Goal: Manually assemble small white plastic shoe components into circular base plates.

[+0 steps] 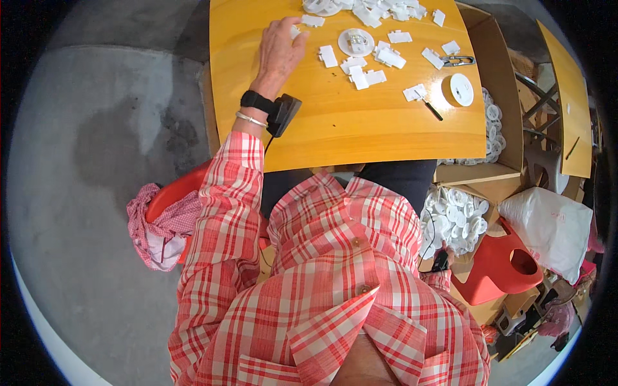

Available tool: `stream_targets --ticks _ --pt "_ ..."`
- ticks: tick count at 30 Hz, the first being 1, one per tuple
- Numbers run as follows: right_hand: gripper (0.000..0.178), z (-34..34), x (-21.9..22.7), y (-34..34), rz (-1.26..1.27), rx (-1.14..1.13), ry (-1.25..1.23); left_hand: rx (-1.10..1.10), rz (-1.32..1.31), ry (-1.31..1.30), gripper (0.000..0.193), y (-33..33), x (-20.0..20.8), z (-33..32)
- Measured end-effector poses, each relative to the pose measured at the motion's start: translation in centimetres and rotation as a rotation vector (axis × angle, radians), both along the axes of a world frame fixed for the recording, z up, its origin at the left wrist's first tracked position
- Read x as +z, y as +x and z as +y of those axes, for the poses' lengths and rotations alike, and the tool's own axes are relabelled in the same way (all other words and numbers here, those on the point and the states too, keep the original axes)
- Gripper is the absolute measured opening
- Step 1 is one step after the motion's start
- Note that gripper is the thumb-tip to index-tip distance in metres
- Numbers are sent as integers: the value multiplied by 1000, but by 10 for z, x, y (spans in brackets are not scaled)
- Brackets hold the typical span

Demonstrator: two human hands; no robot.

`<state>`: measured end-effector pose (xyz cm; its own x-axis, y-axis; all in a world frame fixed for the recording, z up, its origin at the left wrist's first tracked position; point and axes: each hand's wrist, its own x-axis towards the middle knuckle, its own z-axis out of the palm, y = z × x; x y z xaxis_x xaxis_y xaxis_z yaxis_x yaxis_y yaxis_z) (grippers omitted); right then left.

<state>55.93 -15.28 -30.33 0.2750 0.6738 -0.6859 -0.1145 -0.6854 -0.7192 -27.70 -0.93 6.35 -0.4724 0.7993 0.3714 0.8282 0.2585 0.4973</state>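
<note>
My left hand (281,50) is over the far left of the yellow table (360,135), its fingers curled around a small white plastic piece (295,31). Close by lie a flat white piece (313,21) and a white rectangular cover (327,56). Down at my right side, my right hand (445,255) is at the edge of a box full of round white plastic parts (458,219); its fingers are too small and partly hidden to read.
A round white part with a metal fitting (356,42), a white ring-shaped roll (458,89), a black-handled screwdriver (432,110) and pliers (458,60) lie on the table. Right of it stands a cardboard box (505,77). A red stool (492,267) and white sack (547,225) are at the right.
</note>
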Motion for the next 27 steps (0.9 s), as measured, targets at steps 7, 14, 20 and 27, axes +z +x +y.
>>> stream_targets --ticks 7,14,20,27 --pt "21 79 135 -174 -53 -147 -179 -340 190 -43 47 60 24 20" --pt "21 106 177 -232 -1 25 36 -345 151 -156 40 63 -2 39" --pt "25 124 205 -256 -134 201 383 -278 -664 196 31 51 20 13" --pt "27 155 273 -344 -129 243 629 -403 -1976 514 47 52 -4 -58"
